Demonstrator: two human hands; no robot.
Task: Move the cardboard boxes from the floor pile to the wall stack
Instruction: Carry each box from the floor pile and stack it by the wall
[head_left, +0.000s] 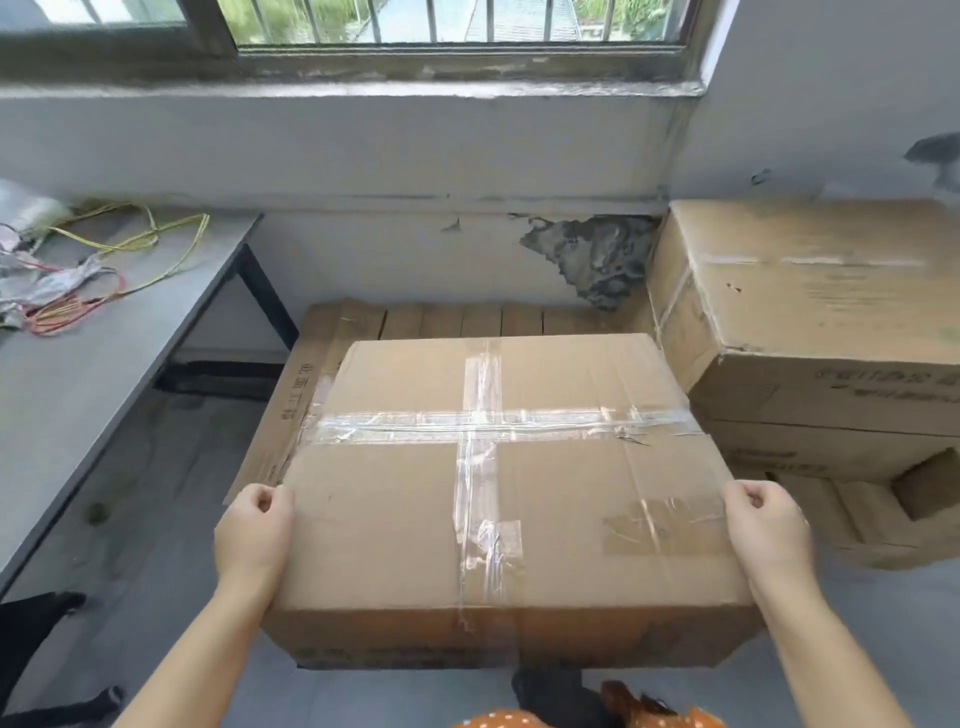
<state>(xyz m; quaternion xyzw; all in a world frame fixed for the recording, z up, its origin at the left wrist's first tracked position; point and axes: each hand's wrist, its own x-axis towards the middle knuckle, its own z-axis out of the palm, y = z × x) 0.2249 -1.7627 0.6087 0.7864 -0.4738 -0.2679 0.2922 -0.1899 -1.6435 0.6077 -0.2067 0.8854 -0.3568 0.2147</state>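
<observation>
Carrying step, it seems: the left hand (254, 535) and right hand (766, 530) each grip a side of the taped box (498, 478), held over the lower box (332, 332) by the wall, beside the stack (810, 322); next, lower it squarely.

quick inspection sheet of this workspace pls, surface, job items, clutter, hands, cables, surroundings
surface: grey floor, with a low layer of cardboard boxes by the wall.
job's things: taped box held up in front of the low boxes; wall stack stands to its right.
clutter: crumpled plastic on the grey table at left.
grippers: left hand grips the taped box's left edge; right hand grips its right edge.
cables: yellow and red wires lie loose on the table.
surroundings: barred window above; patch of broken plaster on the wall.
</observation>
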